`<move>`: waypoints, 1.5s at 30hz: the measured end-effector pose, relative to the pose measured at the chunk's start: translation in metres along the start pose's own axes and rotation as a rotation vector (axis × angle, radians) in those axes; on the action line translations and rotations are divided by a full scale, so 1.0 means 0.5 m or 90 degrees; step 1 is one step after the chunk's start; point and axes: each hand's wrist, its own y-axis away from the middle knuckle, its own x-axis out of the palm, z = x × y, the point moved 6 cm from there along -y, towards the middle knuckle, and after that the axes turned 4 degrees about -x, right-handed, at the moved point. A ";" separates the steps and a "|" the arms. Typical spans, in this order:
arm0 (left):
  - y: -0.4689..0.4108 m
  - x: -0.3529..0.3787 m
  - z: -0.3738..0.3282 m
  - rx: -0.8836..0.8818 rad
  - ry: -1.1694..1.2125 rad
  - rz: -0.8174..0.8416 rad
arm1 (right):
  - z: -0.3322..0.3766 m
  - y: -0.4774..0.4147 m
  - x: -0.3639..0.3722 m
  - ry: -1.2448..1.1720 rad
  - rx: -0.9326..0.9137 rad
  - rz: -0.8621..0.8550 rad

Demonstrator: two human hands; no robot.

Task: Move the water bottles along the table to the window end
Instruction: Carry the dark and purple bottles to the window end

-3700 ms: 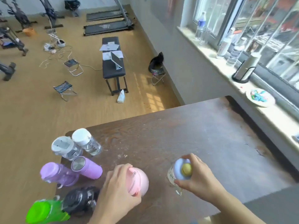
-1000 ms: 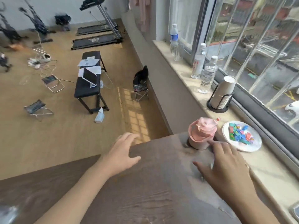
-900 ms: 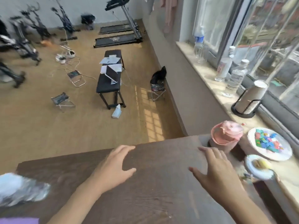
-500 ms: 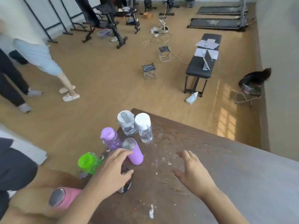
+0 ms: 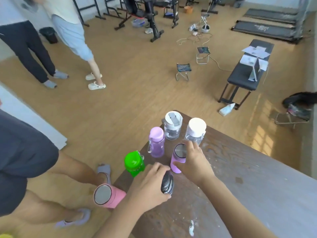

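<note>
Several bottles stand at the near-left end of the dark wooden table point(image 5: 240, 177). My left hand point(image 5: 147, 188) is closed around the black bottle point(image 5: 167, 183). My right hand point(image 5: 193, 162) wraps the lilac steel-lidded flask point(image 5: 178, 158). Beside them stand a green bottle point(image 5: 134, 163), a purple bottle point(image 5: 156, 142), a clear bottle with a grey flip lid point(image 5: 172, 125) and a clear bottle with a white cap point(image 5: 195, 130). A pink flask with a steel lid point(image 5: 107, 196) stands at the table's left edge.
A seated person's legs point(image 5: 51, 177) are close to the table's left edge. Two people stand on the wooden floor at the far left. A black bench point(image 5: 247, 73), folding stools and exercise machines lie beyond. The window end is out of view.
The camera swung from the window end back to the bottle cluster. My left hand has closed on the black bottle and my right hand has reached onto the lilac flask.
</note>
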 end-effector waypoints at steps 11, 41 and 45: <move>-0.027 0.013 0.014 -0.009 -0.061 0.036 | -0.036 -0.020 0.022 -0.045 0.052 -0.007; -0.017 0.206 -0.812 0.441 -0.087 0.163 | -0.559 0.829 -0.344 -0.202 0.512 -0.399; 0.048 0.321 -1.047 0.546 -0.089 0.218 | -0.652 1.038 -0.377 -0.180 0.620 -0.478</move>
